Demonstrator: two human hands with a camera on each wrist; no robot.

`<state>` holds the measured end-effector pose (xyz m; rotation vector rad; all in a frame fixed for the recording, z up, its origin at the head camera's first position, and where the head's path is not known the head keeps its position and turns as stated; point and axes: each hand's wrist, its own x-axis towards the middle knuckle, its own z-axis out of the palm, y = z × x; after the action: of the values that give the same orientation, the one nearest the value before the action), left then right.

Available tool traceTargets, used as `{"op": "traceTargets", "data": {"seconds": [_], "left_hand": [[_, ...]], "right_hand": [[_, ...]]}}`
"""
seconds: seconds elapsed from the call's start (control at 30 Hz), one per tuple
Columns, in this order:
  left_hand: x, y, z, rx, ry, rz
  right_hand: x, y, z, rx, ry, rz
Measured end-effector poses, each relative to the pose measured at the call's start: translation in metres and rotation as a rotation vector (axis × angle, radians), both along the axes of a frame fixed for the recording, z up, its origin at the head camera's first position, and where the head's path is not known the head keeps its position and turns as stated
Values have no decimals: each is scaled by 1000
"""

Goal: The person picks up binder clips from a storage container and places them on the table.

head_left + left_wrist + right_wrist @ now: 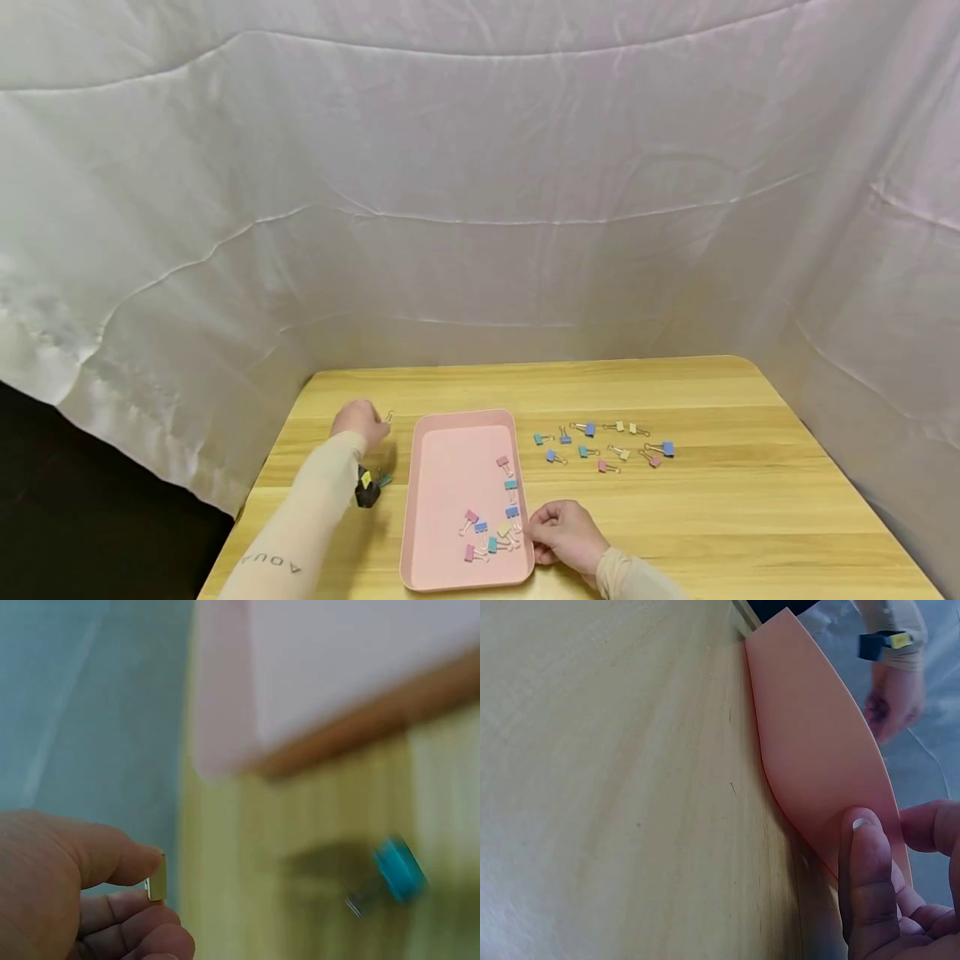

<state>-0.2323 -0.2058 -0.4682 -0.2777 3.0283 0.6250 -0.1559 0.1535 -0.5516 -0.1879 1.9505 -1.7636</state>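
My left hand [360,421] is raised over the table to the left of the pink tray [412,492]. In the left wrist view its thumb and fingers pinch a small yellow binder clip [157,879]. A teal binder clip [401,870] lies on the wood below that hand. At the tray's lower right, my right hand [567,533] grips the side wall between thumb and fingers. Several binder clips, among them a pink one [503,461] and a blue one [512,512], lie in the tray's right and near part.
To the right of the tray, several loose binder clips are scattered on the wooden table [720,492], including a blue one [667,449] and a yellow one [618,452]. A pale curtain [510,275] hangs behind and beside the table.
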Motion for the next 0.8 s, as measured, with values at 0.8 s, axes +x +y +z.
{"op": "traceTargets", "data": {"seconds": [0.8], "left_hand": [[12,-27,-35,-11,-48,30]], "right_hand": [[-2,1,-2,8,-12,0]]}}
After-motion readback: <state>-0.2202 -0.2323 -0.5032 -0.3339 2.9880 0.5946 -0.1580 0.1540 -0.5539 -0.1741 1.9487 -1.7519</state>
